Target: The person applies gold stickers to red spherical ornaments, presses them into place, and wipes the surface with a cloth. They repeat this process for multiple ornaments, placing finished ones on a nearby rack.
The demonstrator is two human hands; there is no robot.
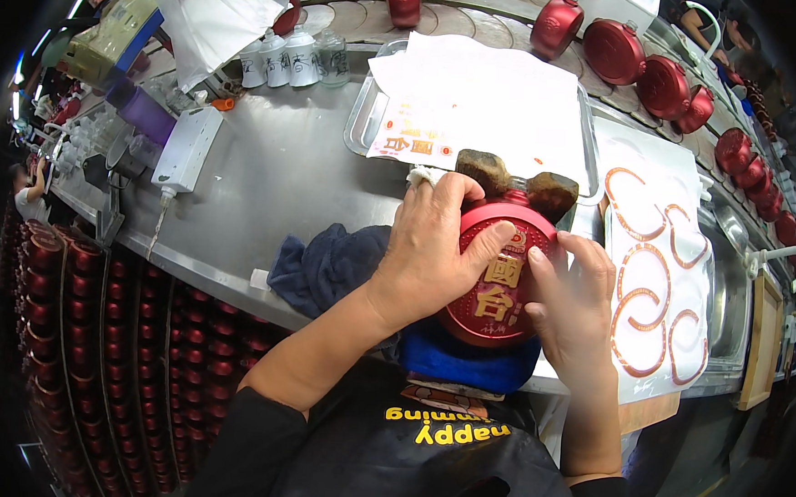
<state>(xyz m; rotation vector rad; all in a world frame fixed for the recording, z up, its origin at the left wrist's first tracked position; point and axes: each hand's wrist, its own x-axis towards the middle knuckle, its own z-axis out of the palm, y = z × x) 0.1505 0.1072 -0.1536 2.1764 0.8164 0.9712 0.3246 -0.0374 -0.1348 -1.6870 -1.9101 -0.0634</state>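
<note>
along the near edge of the grey metal worktop [266,168], a flat, round, deep-red bottle [462,312] with gold characters [501,271] rests against a bright blue cloth pad [518,370], two rough dark-brown blocks [482,173] beside its neck. of the hands, the left hand [429,255] is spread, thumb laid on the bottle's face; the right hand [577,305], partly blurred, is half open, fingertips at the bottle's right side. neither looks closed in a firm grip, so a sideways push could roll the curved rim off the soft pad and over the near edge. if the gold characters are not firmly set, a dragging thumb could crease or smear them. toward the right end, a white sheet with copper-coloured rings [660,292] reaches the near edge, where a forearm might catch and shift it.
</note>
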